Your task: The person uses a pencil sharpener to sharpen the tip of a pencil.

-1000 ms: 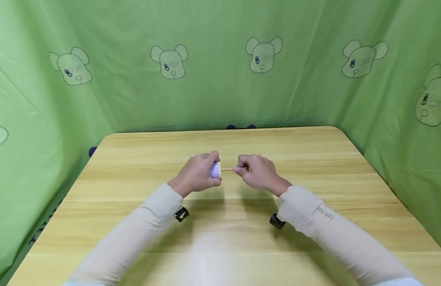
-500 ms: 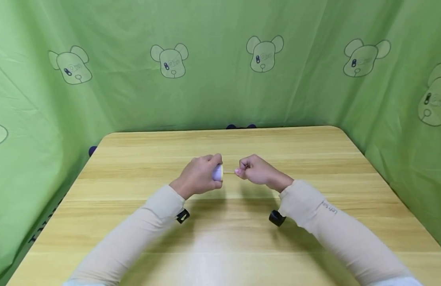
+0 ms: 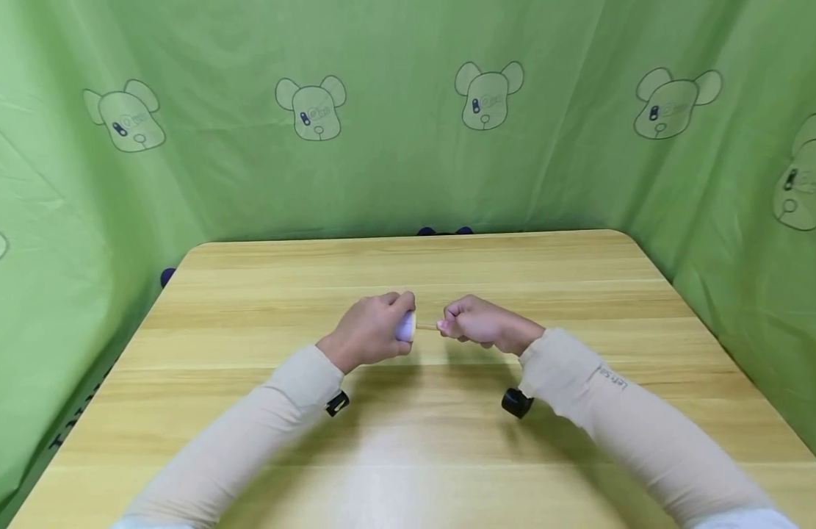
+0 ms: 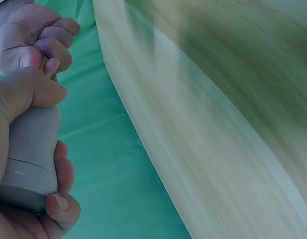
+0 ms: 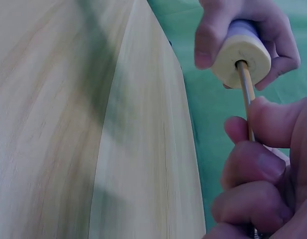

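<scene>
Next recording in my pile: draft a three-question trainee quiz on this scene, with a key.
1. Fill in: The thin yellow stick goes into the ___ round face of the lavender, rounded device.
2. Which hand pinches the stick?
A) left hand
B) right hand
C) neither
3. True or false: The device lies unheld on the pale wooden table.

Key: 1. cream; 2. B; 3. false, the left hand grips it.

Thin stick (image 5: pixel 247 87) in a lavender gadget (image 4: pixel 31 149)
The gadget lies sideways in the left hand (image 3: pixel 370 330), cream end (image 5: pixel 225 62) facing three o'clock in the head view; the yellowish stick, pinched by the right hand (image 3: pixel 483 323), enters its hole.
</scene>
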Available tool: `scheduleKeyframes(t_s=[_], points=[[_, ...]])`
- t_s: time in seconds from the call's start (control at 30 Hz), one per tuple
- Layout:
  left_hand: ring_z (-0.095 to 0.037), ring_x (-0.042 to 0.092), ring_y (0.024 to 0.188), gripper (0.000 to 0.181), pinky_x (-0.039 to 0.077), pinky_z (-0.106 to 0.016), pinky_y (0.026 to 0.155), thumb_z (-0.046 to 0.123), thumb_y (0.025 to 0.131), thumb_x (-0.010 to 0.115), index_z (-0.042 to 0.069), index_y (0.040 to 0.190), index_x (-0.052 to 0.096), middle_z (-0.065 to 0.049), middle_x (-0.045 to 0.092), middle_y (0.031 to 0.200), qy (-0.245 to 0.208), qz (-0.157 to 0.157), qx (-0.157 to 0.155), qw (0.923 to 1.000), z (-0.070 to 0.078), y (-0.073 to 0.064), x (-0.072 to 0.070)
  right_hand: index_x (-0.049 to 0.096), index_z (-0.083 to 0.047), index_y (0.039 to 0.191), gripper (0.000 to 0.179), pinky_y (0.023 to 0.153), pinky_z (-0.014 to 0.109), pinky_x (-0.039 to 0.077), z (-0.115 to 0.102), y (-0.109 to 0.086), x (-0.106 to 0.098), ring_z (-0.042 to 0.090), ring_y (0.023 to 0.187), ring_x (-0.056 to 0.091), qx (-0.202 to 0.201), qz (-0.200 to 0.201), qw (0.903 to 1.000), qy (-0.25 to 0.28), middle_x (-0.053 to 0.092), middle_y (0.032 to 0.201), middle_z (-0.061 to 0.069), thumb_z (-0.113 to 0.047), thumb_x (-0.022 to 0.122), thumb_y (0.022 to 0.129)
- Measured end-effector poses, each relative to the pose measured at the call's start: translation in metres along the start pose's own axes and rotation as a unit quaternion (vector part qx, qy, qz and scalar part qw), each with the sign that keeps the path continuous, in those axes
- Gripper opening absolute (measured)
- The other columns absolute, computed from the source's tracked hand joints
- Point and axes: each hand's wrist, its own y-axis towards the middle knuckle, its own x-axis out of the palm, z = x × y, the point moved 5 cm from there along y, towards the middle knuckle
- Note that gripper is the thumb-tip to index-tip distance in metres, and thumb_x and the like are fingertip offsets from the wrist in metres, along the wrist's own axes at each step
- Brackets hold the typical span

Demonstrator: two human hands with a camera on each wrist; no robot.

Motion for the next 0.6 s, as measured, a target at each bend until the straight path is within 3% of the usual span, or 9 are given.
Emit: scheduleKeyframes(t_s=[0.2, 0.33, 0.43, 0.5, 0.57, 0.6], points=[[-0.022, 0.062, 0.072, 0.043, 0.054, -0.032, 0.059, 0.019, 0.071, 0.081, 0.008, 0.103, 0.056, -0.008, 0.063, 0.091, 0.054, 0.041, 0.056, 0.9961, 0.006, 0.000, 0.002, 0.048, -0.010, 0.070, 0.033, 0.045, 0.023, 0.015, 0.008, -0.001, 0.000, 0.010, 0.047, 0.018, 0.041, -0.044, 0.9975, 0.036, 0.028, 0.055, -0.004, -0.021, 0.047, 0.102], [-0.022, 0.062, 0.072, 0.042, 0.054, -0.033, 0.058, 0.018, 0.070, 0.082, 0.009, 0.102, 0.057, -0.009, 0.062, 0.090, 0.070, 0.053, 0.058, 0.9944, 0.006, 0.001, -0.002, 0.055, -0.006, 0.079, 0.030, 0.045, 0.023, 0.018, 0.008, 0.000, 0.001, 0.010, 0.047, 0.019, 0.022, -0.040, 0.9983, 0.036, 0.034, 0.058, -0.003, -0.023, 0.047, 0.102], [-0.021, 0.061, 0.070, 0.043, 0.053, -0.033, 0.058, 0.018, 0.070, 0.082, 0.010, 0.102, 0.056, -0.007, 0.061, 0.089, 0.056, 0.039, 0.037, 0.9970, 0.003, 0.003, -0.005, 0.060, -0.003, 0.087, 0.022, 0.051, 0.024, 0.029, 0.003, 0.000, 0.000, 0.011, 0.054, 0.033, -0.040, -0.002, 0.9991, -0.012, 0.049, 0.071, 0.001, -0.020, 0.055, 0.099], [-0.020, 0.060, 0.069, 0.042, 0.052, -0.033, 0.058, 0.018, 0.070, 0.081, 0.010, 0.103, 0.055, -0.007, 0.060, 0.088, 0.037, 0.022, 0.018, 0.9989, 0.000, 0.003, -0.006, 0.062, -0.003, 0.090, 0.014, 0.058, 0.027, 0.039, -0.001, -0.001, -0.002, 0.013, 0.063, 0.044, -0.089, 0.044, 0.9926, -0.071, 0.056, 0.082, 0.003, -0.016, 0.061, 0.096], [-0.020, 0.059, 0.069, 0.043, 0.051, -0.032, 0.058, 0.019, 0.072, 0.080, 0.010, 0.104, 0.054, -0.006, 0.060, 0.088, 0.009, 0.002, -0.009, 0.9999, -0.004, 0.003, -0.006, 0.065, -0.005, 0.092, 0.008, 0.064, 0.032, 0.045, -0.005, -0.003, -0.002, 0.017, 0.071, 0.051, -0.141, 0.102, 0.9758, -0.132, 0.060, 0.087, 0.004, -0.013, 0.067, 0.092], [-0.019, 0.059, 0.070, 0.043, 0.051, -0.031, 0.059, 0.021, 0.073, 0.080, 0.010, 0.106, 0.054, -0.005, 0.060, 0.088, -0.008, -0.009, -0.025, 0.9996, -0.007, 0.003, -0.006, 0.066, -0.007, 0.090, 0.007, 0.068, 0.034, 0.046, -0.007, -0.005, -0.002, 0.018, 0.075, 0.054, -0.169, 0.140, 0.9605, -0.172, 0.061, 0.089, 0.004, -0.013, 0.070, 0.090]])
